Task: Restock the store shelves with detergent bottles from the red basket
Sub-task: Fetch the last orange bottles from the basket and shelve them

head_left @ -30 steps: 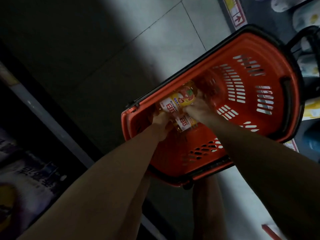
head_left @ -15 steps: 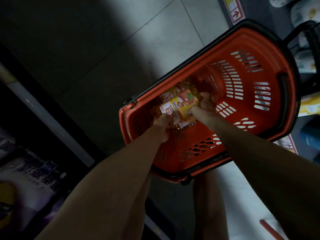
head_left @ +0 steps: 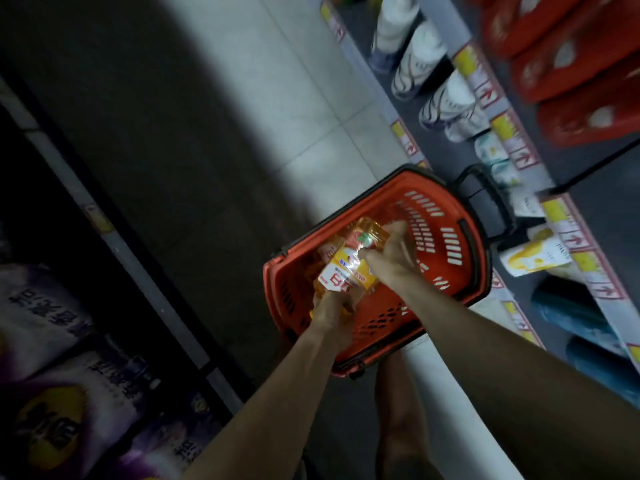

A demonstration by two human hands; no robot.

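The red basket (head_left: 460, 258) stands on the tiled floor between two shelf units. Over its left half I hold an orange detergent bottle (head_left: 349, 268) with a white and red label. My left hand (head_left: 334, 311) grips its lower end. My right hand (head_left: 389, 254) curls round its upper part. A second orange bottle (head_left: 323, 252) lies partly hidden underneath in the basket.
The right shelf (head_left: 512, 140) carries white and pale bottles, a yellow pouch (head_left: 533, 258) and red packs above, with yellow price tags along its edges. The dark left shelf (head_left: 114, 237) holds purple detergent bags (head_left: 52, 317). My leg shows below the basket.
The bottle has come up from the basket floor in both hands. The view has lifted and swung, so the right shelf now shows.
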